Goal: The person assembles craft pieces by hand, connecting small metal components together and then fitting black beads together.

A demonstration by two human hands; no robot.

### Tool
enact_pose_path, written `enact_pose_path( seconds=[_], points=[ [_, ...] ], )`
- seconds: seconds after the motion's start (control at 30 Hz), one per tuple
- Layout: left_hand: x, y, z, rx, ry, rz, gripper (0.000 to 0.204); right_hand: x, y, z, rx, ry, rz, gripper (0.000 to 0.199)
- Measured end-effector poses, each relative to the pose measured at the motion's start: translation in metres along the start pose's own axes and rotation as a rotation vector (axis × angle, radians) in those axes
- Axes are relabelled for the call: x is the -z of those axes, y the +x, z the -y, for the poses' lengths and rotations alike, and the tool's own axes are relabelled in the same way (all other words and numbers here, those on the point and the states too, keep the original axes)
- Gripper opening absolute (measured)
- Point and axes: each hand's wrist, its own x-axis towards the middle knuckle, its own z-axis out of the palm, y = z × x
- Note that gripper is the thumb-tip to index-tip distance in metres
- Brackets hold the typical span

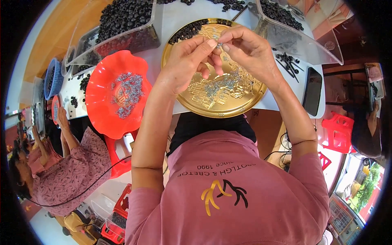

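Both my hands meet over the far half of a round gold tray [196,109], fingertips almost touching. A tiny silvery metal piece [219,45] sits between them, too small to name its kind. My left hand [185,61] pinches at it with thumb and forefinger, the other fingers loosely curled. From the other side, my right hand [253,51] has thumb and forefinger closed on the same piece. Below them on the tray lies a loose pile of small silvery metal pieces [220,86]. Small round black parts [188,32] line the tray's far left edge.
Left of the tray is a red scalloped dish [98,90] with more silvery pieces. Clear bins of black parts [124,18] stand at the back. Black rods [288,67] and a phone [313,92] lie at right. Another person [73,167] sits at the left.
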Motion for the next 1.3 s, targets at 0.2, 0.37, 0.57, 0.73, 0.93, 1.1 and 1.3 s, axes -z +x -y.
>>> enact_pose_path(
  seconds=[0.2, 0.37, 0.57, 0.73, 0.93, 1.1, 1.3],
  points=[
    [0.004, 0.000, 0.004, 0.035, -0.181, 0.051, 0.032, -0.005, -0.001, 0.005, -0.077, 0.075, -0.016, 0.018],
    [0.004, 0.001, 0.009, 0.081, -0.304, 0.094, 0.031, 0.001, -0.001, -0.001, 0.124, -0.158, 0.035, 0.020],
    [-0.001, 0.002, 0.014, 0.036, -0.180, -0.063, 0.025, -0.011, 0.000, 0.002, -0.047, -0.032, -0.065, 0.024],
    [-0.013, 0.001, 0.017, -0.284, -0.001, -0.250, 0.013, -0.007, 0.003, 0.000, -0.221, 0.271, -0.066, 0.034],
    [-0.007, 0.004, 0.021, -0.335, 0.240, -0.233, 0.016, -0.005, 0.005, 0.004, -0.350, 0.355, -0.050, 0.030],
    [-0.004, 0.005, 0.022, -0.445, 0.488, -0.264, 0.015, -0.003, 0.006, 0.008, -0.388, 0.340, -0.034, 0.026],
    [0.001, 0.003, 0.014, -0.464, 0.669, -0.197, 0.016, 0.001, 0.007, 0.009, -0.487, 0.411, -0.001, 0.028]
  ],
)
